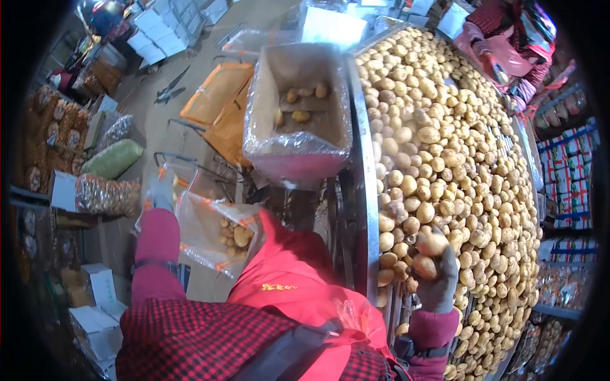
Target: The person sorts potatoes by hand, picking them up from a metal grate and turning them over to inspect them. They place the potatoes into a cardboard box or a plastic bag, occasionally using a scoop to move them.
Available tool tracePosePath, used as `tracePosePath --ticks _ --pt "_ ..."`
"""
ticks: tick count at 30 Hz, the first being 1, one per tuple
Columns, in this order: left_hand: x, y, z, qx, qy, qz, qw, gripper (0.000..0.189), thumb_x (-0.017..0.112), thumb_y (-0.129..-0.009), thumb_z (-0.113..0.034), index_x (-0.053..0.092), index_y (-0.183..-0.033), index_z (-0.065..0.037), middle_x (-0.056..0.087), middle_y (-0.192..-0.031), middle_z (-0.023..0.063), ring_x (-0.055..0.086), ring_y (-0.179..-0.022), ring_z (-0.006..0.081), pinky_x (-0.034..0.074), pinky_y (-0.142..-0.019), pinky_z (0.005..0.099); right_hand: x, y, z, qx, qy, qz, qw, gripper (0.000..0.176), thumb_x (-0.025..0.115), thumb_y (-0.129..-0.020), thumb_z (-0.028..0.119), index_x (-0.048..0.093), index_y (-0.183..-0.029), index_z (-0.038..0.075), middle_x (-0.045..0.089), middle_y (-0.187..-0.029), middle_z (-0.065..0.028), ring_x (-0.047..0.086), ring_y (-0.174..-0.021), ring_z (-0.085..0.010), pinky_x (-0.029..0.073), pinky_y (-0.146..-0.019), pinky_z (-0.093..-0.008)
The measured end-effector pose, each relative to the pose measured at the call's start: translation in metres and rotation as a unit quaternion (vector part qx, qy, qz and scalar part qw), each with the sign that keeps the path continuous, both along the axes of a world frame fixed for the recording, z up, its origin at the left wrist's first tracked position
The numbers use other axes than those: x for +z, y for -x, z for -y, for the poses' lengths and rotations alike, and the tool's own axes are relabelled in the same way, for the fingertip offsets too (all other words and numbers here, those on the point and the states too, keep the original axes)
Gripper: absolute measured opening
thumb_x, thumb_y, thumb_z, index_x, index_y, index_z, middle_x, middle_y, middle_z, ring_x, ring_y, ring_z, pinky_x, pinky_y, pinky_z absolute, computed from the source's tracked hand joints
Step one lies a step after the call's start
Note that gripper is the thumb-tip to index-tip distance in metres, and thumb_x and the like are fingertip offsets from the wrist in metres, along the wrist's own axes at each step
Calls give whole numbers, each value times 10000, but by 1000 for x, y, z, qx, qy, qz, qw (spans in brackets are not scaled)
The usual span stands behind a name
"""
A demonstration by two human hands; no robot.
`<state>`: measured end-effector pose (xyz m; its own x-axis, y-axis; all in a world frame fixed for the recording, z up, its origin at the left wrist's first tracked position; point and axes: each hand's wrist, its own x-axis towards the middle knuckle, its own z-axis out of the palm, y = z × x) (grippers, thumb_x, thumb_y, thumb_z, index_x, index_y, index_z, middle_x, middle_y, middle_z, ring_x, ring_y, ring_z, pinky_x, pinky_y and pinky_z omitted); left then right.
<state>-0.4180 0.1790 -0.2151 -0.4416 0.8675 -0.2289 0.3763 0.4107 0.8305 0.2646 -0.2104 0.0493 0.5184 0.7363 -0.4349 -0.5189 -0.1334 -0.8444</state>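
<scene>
My right hand [438, 282], in a grey glove, is closed around two potatoes [433, 244] just above the near part of the sorting table. Many more loose potatoes [470, 190] cover that table. My left hand [161, 192], also gloved, is at the far left rim of a clear plastic bag [203, 219] with orange marks; its fingers are too blurred to make out. The bag hangs open on a metal frame, with several potatoes [235, 237] inside near my red apron [292, 273].
A plastic-wrapped box [298, 152] with several potatoes in it stands beyond the bag, beside an orange bag [222, 108] on a frame. The table's metal edge [363, 184] runs along my right. A co-worker [508, 51] leans over the far right side. Filled bags [105, 193] stand at left.
</scene>
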Motion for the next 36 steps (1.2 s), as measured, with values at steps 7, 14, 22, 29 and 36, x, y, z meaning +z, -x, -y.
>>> tracePosePath --ticks 7,14,22,29,36 --pt "46 -239 27 -231 -191 -133 945 660 733 -973 -199 431 -1532 -19 500 -1522 163 506 -1356 270 457 -1096 423 45 -23 -154 95 -164 -79 979 375 581 -1059 255 566 -1393 85 640 -1325 -46 640 -1176 -212 549 -953 -373" --pt "99 -346 84 -397 -244 -85 881 552 674 -1017 -250 498 -1462 24 545 -1477 181 524 -1350 283 400 -1143 416 41 -103 42 -143 -107 190 965 475 573 -1063 350 534 -1451 80 593 -1420 -113 630 -1222 -279 525 -992 -415" --pt "120 -397 96 -454 -285 -36 843 509 660 -1022 -201 514 -1441 49 558 -1448 192 529 -1342 295 412 -1142 405 6 -12 221 -162 164 231 945 455 663 -1026 204 566 -1441 44 645 -1319 -79 631 -1188 -204 496 -1031 -342" --pt "175 -486 152 -600 -299 67 739 459 672 -1010 -154 560 -1406 48 608 -1381 196 590 -1270 294 452 -1097 397 -51 54 213 143 372 564 723 574 727 -875 250 580 -1415 123 631 -1260 -195 625 -1157 -380 499 -1044 -464" --pt "228 -565 227 -763 -419 109 480 325 714 -923 -56 692 -1241 9 731 -1176 193 702 -1091 342 542 -974 413 -26 22 209 -54 337 575 743 573 724 -892 217 558 -1428 100 631 -1254 -202 621 -1169 -375 501 -1015 -454"
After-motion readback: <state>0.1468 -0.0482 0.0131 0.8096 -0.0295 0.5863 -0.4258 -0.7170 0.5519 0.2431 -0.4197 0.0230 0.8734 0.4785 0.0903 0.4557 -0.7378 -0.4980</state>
